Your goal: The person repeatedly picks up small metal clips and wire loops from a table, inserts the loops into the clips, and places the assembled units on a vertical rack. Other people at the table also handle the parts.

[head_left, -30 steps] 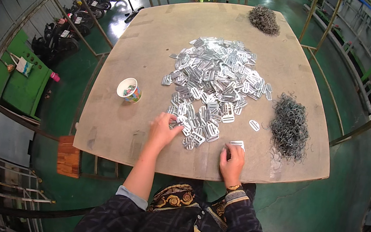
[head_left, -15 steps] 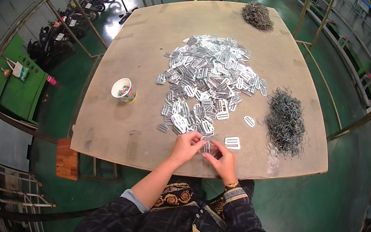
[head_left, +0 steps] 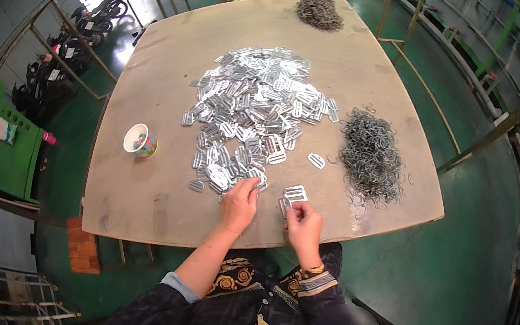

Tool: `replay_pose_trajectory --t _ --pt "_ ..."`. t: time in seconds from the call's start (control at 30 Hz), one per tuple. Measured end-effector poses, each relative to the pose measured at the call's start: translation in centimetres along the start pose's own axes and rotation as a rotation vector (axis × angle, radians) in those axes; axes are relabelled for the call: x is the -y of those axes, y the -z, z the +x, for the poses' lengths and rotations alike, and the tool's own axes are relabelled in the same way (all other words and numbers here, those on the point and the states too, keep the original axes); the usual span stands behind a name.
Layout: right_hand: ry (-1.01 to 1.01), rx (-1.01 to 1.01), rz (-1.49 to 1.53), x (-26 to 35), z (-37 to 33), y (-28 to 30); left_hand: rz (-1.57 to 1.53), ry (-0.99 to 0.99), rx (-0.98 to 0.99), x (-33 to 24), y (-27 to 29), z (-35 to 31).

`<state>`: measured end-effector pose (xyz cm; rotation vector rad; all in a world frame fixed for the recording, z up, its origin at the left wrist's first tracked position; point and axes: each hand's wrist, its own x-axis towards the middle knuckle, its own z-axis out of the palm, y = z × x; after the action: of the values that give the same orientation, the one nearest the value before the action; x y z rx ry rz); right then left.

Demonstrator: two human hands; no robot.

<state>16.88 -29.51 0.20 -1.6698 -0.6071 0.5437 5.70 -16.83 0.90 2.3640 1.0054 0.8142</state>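
A large heap of silver metal slide buckles (head_left: 253, 94) covers the middle of the table. At the heap's near edge, my left hand (head_left: 239, 205) has its fingers drawn together on a buckle, mostly hidden by the fingertips. To its right, my right hand (head_left: 305, 228) pinches a slotted buckle (head_left: 283, 206) between thumb and fingers, low over the tabletop. Just beyond that one lies a larger flat slide buckle (head_left: 296, 193). A single oval buckle (head_left: 316, 161) rests apart, between the heap and a pile of dark wire hooks (head_left: 372, 156).
The brown tabletop (head_left: 146, 206) has its near edge close to my body. A paper cup (head_left: 141, 141) with small coloured bits inside stands on the left. Another tangled metal pile (head_left: 320, 11) sits at the far edge. Metal frames (head_left: 419, 85) flank the table.
My hands, together on one buckle before, are now apart: the left at the heap's edge, the right beside the larger flat buckle. The view has shifted, so the table appears further left.
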Motion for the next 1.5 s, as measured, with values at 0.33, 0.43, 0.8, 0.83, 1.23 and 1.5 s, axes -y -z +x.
replay_pose_trajectory --t 0.33,0.43,0.8,0.83,1.23,1.5 --pt "-0.226 -0.449 0.41 -3.2 -3.8 9.2 -0.244 -0.383 0.258 -5.2 -6.0 2.8" --pt "-0.205 -0.492 0.48 -3.2 -5.0 10.8 -0.157 -0.417 0.317 -6.0 -7.8 4.0" --pt "0.031 -0.601 0.22 -3.8 -3.3 11.1 0.173 -0.35 0.174 -1.4 -7.6 7.0" --pt "0.031 -0.594 0.186 -3.6 -3.0 11.0 0.223 -0.331 0.182 -1.0 -7.2 7.0" --pt "-0.058 -0.244 0.163 -3.1 -1.8 7.3 0.039 -0.546 0.283 -2.9 -8.5 7.4" --pt "0.068 -0.088 -0.203 -2.7 -0.6 4.7 0.082 -0.13 -0.23 1.1 -5.1 10.3"
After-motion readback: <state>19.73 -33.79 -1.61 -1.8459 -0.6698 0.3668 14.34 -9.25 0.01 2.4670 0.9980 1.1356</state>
